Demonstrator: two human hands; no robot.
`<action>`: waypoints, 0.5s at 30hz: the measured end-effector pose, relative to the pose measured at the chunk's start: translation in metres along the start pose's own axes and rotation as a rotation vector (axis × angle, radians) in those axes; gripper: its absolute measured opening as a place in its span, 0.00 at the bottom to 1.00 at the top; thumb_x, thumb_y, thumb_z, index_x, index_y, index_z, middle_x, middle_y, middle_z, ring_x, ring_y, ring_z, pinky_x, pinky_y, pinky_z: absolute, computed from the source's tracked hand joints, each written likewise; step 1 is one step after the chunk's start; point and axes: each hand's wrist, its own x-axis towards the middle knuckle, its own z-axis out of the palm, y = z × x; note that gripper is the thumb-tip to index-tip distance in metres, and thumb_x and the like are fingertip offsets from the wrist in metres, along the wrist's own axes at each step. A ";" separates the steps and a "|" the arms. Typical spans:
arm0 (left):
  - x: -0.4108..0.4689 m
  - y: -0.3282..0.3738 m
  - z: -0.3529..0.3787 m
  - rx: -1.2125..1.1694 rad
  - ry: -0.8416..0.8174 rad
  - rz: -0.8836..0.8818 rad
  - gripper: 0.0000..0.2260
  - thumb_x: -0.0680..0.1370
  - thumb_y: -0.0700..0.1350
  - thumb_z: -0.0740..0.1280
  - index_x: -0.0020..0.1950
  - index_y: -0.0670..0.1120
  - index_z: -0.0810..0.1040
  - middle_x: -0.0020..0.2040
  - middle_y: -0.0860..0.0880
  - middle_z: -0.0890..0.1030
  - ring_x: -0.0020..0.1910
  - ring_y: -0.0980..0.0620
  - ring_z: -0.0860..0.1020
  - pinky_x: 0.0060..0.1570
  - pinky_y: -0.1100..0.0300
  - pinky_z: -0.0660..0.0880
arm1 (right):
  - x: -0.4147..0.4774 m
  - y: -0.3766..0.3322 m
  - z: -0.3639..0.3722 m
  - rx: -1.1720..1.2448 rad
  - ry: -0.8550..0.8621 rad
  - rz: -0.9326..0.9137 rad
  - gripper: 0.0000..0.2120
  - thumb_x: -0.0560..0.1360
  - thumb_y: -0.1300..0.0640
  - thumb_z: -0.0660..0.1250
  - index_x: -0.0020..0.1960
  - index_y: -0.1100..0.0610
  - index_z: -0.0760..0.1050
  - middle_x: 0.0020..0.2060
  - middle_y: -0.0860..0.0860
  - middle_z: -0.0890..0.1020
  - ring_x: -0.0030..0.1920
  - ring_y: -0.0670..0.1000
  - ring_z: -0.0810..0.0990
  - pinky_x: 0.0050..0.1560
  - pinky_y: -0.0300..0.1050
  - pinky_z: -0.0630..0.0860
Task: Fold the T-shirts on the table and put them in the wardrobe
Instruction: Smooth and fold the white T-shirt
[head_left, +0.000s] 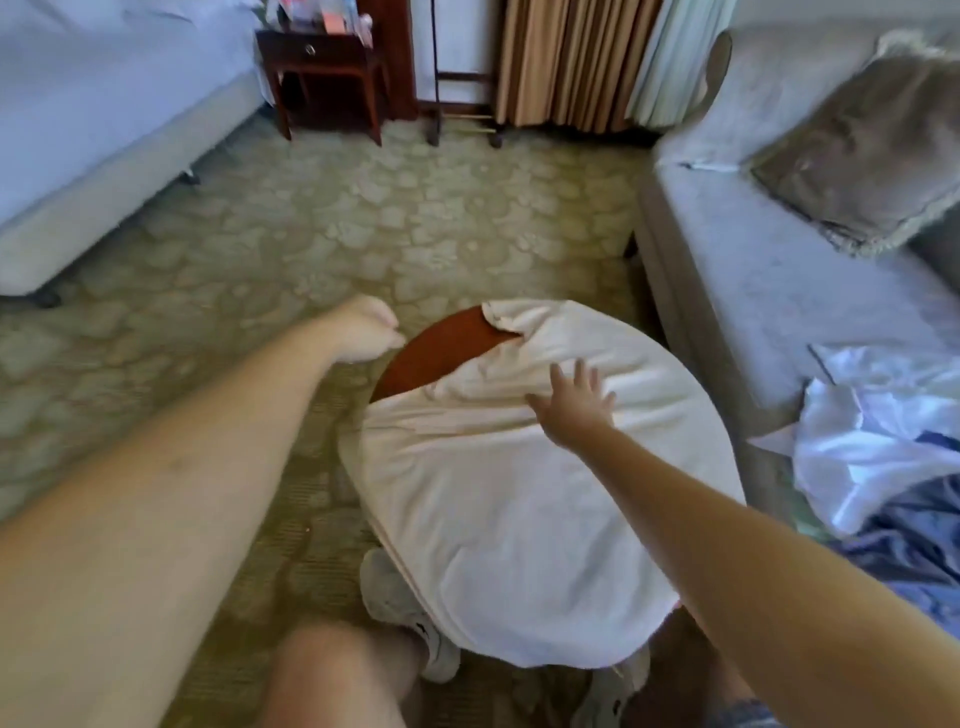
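Observation:
A cream T-shirt (519, 493) lies spread over a small round wooden table (436, 348), covering most of its top and hanging over the near edge. My right hand (574, 402) rests on the shirt near its middle with fingers straight and spread. My left hand (366, 327) hovers beyond the table's far left edge with fingers curled, holding nothing that I can see. More crumpled white and blue garments (883, 441) lie on the sofa at the right.
A grey sofa (753, 291) with a cushion (857, 150) stands right of the table. A bed (104, 130) is at the far left, a dark nightstand (327, 67) and curtains (571, 57) at the back. Patterned carpet (311, 218) lies between. My legs and shoes are below.

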 end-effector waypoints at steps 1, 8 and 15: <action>0.011 0.012 0.024 0.006 -0.045 0.061 0.13 0.79 0.45 0.68 0.62 0.44 0.78 0.56 0.45 0.78 0.59 0.45 0.77 0.50 0.61 0.69 | -0.004 0.020 0.018 -0.031 -0.068 0.053 0.33 0.81 0.37 0.49 0.80 0.51 0.46 0.79 0.55 0.42 0.78 0.59 0.42 0.74 0.64 0.45; 0.065 0.010 0.163 0.332 -0.264 0.181 0.33 0.80 0.60 0.61 0.80 0.51 0.52 0.81 0.47 0.49 0.79 0.45 0.51 0.75 0.49 0.55 | -0.008 0.059 0.063 -0.120 0.051 -0.007 0.35 0.78 0.32 0.41 0.79 0.48 0.41 0.79 0.53 0.39 0.78 0.55 0.37 0.75 0.61 0.40; 0.039 -0.025 0.186 0.477 -0.071 0.008 0.37 0.77 0.71 0.46 0.79 0.55 0.36 0.78 0.48 0.32 0.77 0.44 0.32 0.74 0.41 0.37 | 0.023 0.063 0.054 -0.201 0.044 -0.243 0.36 0.79 0.33 0.44 0.79 0.50 0.39 0.79 0.53 0.38 0.78 0.53 0.36 0.76 0.59 0.39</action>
